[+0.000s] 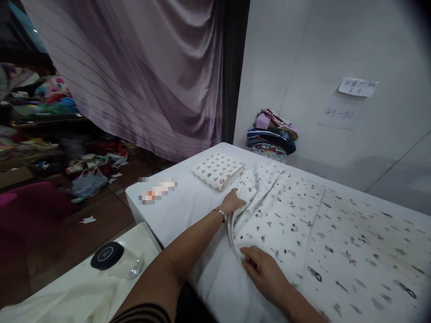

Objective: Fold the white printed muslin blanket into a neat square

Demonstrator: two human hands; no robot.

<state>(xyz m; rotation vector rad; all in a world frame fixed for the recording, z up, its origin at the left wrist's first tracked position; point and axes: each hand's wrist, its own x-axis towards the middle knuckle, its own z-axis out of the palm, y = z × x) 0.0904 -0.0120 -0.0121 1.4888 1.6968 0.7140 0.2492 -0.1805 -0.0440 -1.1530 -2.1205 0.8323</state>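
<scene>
A large white cloth with small dark prints (336,242) lies spread over the white table (188,206). My left hand (232,202) reaches forward and rests on the cloth's left edge, fingers closed around the folded border. My right hand (266,271) lies near the front on the same edge, fingers curled and pinching the fabric. A bracelet sits on my left wrist. A folded white cloth with small coloured prints (219,170) lies just beyond my left hand, apart from it.
A stack of folded colourful fabrics (272,133) sits at the table's far corner against the wall. A jar with a black lid (116,261) stands on a lower white surface at front left. Purple curtain and cluttered floor lie to the left.
</scene>
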